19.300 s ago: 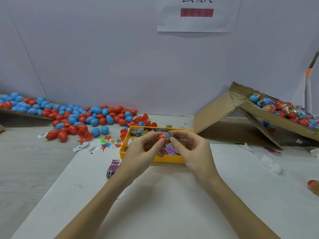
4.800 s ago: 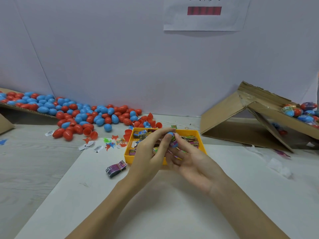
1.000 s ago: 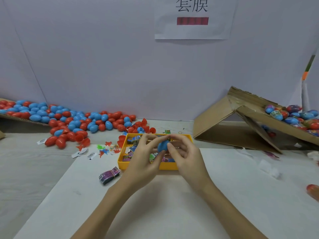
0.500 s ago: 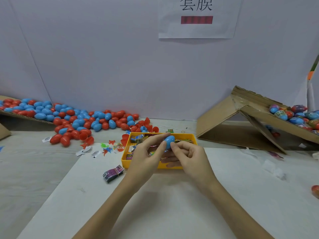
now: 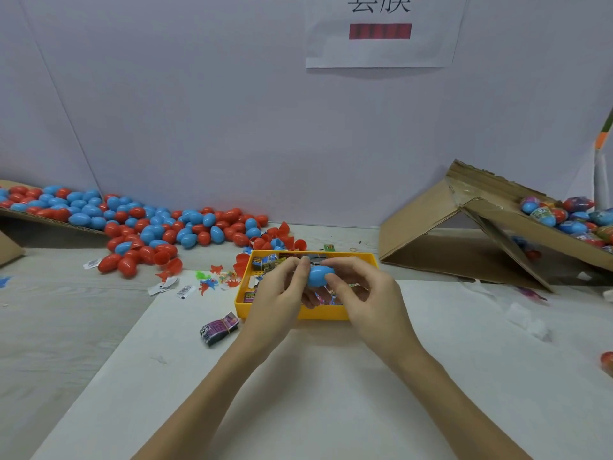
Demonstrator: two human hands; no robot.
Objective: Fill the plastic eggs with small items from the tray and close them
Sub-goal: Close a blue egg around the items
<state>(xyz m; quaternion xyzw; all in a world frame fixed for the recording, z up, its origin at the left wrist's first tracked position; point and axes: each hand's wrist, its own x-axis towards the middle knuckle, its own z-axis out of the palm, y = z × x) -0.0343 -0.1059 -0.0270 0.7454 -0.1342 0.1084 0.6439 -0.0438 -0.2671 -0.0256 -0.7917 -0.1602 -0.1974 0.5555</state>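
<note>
Head view: I am holding a blue egg point(image 5: 320, 275) between both hands, just above the yellow tray point(image 5: 326, 312), so that anything slipping out is dropping back among the small items there. My left hand point(image 5: 282, 293) is pinching the egg's left end with thumb and fingertips curled around it. My right hand point(image 5: 368, 293) is pinching the right end, thumb in front and fingers arching over the top. I am gripping from opposite ends because, as I judge it, I am pressing the two halves together to snap them shut. The egg is lying sideways between my fingertips, touching both hands. The pile of empty eggs point(image 5: 132, 220) is sitting well off beyond my left hand, and the cardboard ramp point(image 5: 431, 234) with finished eggs beyond my right.
</note>
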